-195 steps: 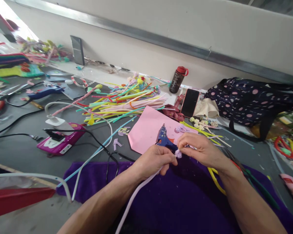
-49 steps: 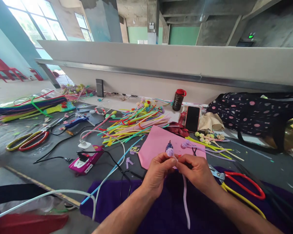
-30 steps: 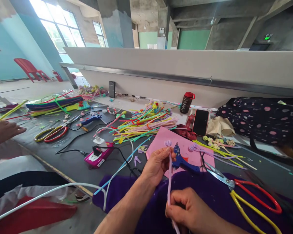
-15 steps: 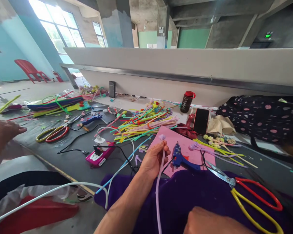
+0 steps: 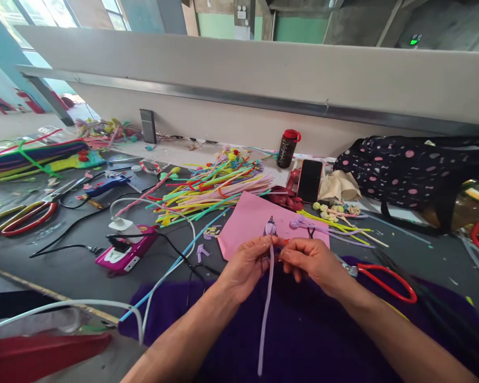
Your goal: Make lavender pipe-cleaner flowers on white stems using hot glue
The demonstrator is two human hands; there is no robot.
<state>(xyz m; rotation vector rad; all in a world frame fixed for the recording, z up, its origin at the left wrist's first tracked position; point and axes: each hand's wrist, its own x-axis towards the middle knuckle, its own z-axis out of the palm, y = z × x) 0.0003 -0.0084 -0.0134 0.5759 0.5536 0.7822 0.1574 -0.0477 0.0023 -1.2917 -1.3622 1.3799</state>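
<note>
My left hand (image 5: pixel 249 266) is closed around a lilac pipe cleaner (image 5: pixel 266 314), its long tail hanging down over a purple cloth (image 5: pixel 303 330). At the top of that stem sits a small lilac curled head (image 5: pixel 270 229). My right hand (image 5: pixel 313 260) has come up close beside the left one, fingertips pinched; what they hold, if anything, is hidden. Both hands are in front of a pink sheet (image 5: pixel 239 218), and they cover most of the glue gun lying there. Scissors with a red handle (image 5: pixel 395 282) lie by my right forearm, partly hidden by it.
Bundled pipe cleaners (image 5: pixel 219 191) spread across the table's middle. A magenta power strip (image 5: pixel 123 252) with cords stands left. More lilac stems (image 5: pixel 335 227) lie right of the sheet. Behind are a phone (image 5: pixel 310 181), a bottle (image 5: pixel 288 149) and a patterned bag (image 5: pixel 415 170).
My right hand has risen from the bottom edge to meet my left at the pipe cleaner. The view has turned right and downward. The other person's hand at the left has gone out of view.
</note>
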